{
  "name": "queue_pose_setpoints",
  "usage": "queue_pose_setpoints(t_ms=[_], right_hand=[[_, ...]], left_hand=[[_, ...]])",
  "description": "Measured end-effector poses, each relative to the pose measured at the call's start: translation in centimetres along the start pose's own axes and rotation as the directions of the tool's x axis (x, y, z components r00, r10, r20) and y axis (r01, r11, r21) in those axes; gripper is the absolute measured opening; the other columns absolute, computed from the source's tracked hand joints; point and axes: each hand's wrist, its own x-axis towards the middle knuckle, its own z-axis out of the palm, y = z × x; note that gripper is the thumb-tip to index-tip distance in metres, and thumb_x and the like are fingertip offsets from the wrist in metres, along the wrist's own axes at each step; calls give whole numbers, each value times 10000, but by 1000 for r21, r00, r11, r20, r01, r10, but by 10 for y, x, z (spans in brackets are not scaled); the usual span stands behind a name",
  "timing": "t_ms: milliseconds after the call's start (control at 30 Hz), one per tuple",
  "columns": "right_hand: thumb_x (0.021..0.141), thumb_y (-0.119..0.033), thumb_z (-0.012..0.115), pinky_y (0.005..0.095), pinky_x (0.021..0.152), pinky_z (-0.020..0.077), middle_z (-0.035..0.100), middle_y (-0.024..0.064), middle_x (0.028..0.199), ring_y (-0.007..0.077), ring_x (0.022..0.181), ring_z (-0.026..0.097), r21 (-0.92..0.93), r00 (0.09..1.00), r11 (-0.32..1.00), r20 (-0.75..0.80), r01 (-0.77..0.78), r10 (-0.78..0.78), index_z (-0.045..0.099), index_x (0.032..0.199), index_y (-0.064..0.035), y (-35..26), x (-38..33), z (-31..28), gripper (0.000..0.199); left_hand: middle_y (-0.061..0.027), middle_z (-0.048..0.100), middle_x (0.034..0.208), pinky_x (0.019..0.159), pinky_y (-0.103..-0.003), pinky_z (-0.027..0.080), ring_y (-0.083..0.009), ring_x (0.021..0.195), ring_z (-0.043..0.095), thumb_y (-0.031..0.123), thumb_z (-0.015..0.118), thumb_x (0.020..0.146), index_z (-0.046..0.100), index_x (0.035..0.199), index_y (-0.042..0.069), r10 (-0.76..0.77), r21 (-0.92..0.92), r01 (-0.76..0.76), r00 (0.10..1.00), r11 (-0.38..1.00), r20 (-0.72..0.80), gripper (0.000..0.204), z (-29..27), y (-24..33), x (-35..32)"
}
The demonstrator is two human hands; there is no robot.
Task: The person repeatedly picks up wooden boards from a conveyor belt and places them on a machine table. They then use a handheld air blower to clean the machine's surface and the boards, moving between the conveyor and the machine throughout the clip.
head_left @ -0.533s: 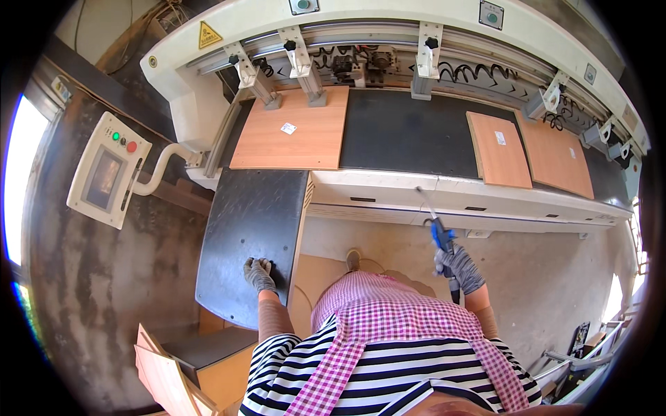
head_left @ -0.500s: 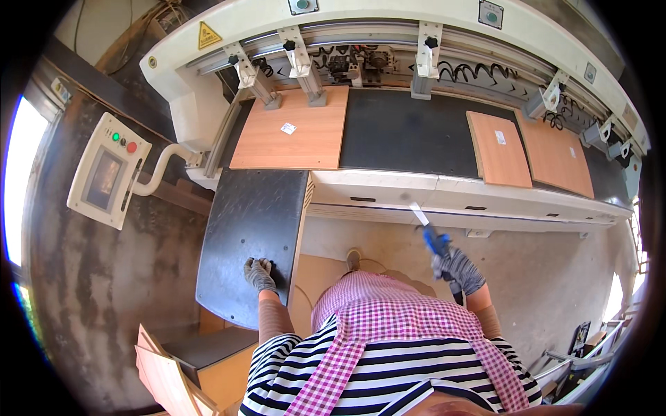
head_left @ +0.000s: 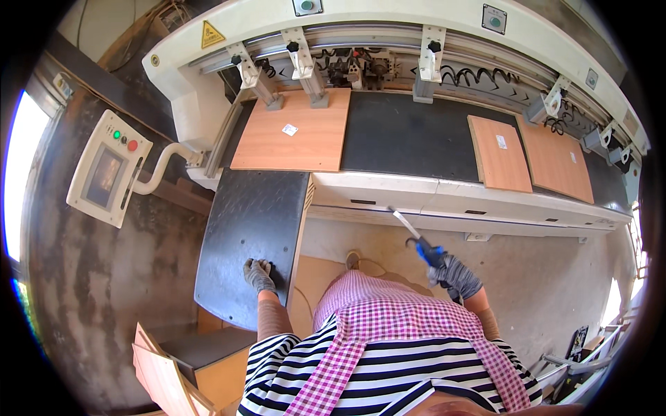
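Note:
My right hand (head_left: pixel 458 277), in a grey glove, is closed around the handle of a blue and black air blow gun (head_left: pixel 431 253). The gun's long metal nozzle points forward and left, toward the white front of the machine bed. My left hand (head_left: pixel 260 274), also gloved, rests on the black side table (head_left: pixel 253 218) with its fingers curled; nothing shows in it. Beyond that table a wood-look panel (head_left: pixel 295 139) with a small white label lies on the machine bed, under two clamps (head_left: pixel 305 69).
Two more labelled panels, a narrow one (head_left: pixel 498 156) and another (head_left: pixel 555 158), lie at the bed's right. A control panel (head_left: pixel 109 168) on a bent arm stands at left. Boards (head_left: pixel 163 378) lean at lower left. A metal frame (head_left: pixel 590 364) is at lower right.
The blow gun has swung slightly to the left, its nozzle tip moving left in the view. My left hand stays in the same place on the black table.

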Motion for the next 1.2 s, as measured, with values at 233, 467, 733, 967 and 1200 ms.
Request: queue_pose_setpoints(t_ms=[233, 467, 733, 967, 1200], right_hand=[[886, -118, 654, 321, 588, 550, 541, 3, 724, 119, 592, 556, 117, 922, 993, -387, 24, 23, 546, 981, -70, 14, 12, -34, 151], [872, -106, 668, 326, 598, 538, 552, 9, 739, 131, 598, 563, 152, 973, 981, -213, 122, -88, 566, 1079, -61, 24, 11, -22, 236], [849, -228, 705, 247, 489, 420, 581, -17, 666, 95, 548, 551, -150, 994, 989, -106, 1, -17, 614, 1042, -53, 21, -2, -5, 276], [870, -196, 679, 257, 449, 427, 574, -15, 664, 104, 514, 551, 67, 908, 996, -419, 60, -26, 574, 929, -102, 55, 11, -58, 153], [843, -173, 715, 249, 487, 429, 561, -20, 690, 96, 551, 554, -63, 979, 998, -202, 22, -35, 595, 1119, -65, 32, -4, -32, 320]], left_hand=[[-105, 581, 758, 506, -272, 503, -142, 563, 544, -16, 492, 929, 453, 1237, 49, -5, -1, 5, 1000, 1000, 5, 317, 0, 2, -1], [-100, 564, 758, 494, -271, 487, -138, 557, 526, -27, 493, 925, 450, 1227, 54, -11, -24, 12, 1000, 1000, 7, 316, -2, -1, 3], [-113, 581, 770, 500, -269, 497, -149, 569, 547, -15, 497, 929, 450, 1227, 55, -6, -9, 6, 1000, 1000, 4, 310, -1, 1, -1], [-109, 579, 764, 500, -278, 503, -150, 569, 543, -9, 500, 930, 450, 1228, 54, -12, -16, 12, 1000, 1000, 17, 308, -5, -3, 8], [-107, 580, 760, 506, -285, 513, -158, 571, 555, -12, 491, 928, 464, 1191, 55, 4, -27, -3, 1000, 1000, 30, 274, -2, -1, 0]])
